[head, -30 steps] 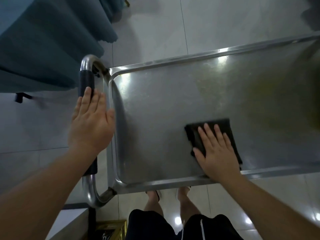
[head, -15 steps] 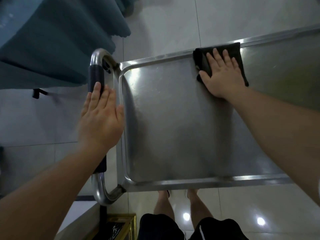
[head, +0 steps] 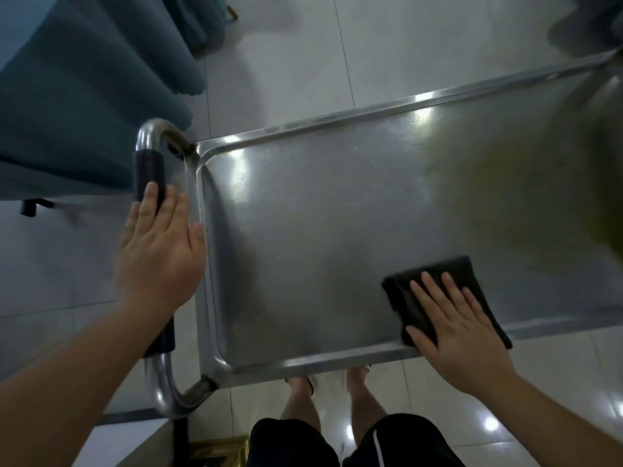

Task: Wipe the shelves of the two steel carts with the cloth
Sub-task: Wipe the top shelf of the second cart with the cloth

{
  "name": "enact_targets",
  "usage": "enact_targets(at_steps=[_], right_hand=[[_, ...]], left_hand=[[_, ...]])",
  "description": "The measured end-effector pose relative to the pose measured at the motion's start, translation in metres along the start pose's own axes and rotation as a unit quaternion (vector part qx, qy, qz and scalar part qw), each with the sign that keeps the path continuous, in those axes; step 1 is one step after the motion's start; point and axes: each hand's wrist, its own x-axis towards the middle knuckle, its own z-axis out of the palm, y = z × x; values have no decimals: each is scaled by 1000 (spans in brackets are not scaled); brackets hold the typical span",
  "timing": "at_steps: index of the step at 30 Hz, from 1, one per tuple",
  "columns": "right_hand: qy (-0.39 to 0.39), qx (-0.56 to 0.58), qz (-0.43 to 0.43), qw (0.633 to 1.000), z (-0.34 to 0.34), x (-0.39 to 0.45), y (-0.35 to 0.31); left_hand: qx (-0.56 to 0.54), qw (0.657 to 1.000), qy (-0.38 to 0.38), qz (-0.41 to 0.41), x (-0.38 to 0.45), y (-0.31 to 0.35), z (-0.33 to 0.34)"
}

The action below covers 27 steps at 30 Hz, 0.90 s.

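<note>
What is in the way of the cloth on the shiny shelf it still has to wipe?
Nothing visible. The right hand presses the dark cloth flat near the shelf's near edge, and the steel ahead of it is bare. The left hand rests on the cart handle, off the shelf.

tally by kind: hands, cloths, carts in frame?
Hands: 2, left hand flat on the cart handle's black grip, right hand flat on the cloth
Cloths: 1, black cloth
Carts: 1, steel cart
Total: 4
</note>
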Motion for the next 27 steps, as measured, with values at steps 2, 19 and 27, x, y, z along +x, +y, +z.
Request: enact_targets(at_steps=[2,19,27], right_hand=[[14,8,6,1000,-7,22,5],[26,62,94,993,-131,303,43],[55,56,49,996,-71,177,53]], left_hand=[[1,1000,2,4,0,-1,1],[12,1000,10,2,4,-3,4],[0,1000,1,7,3,-3,1]])
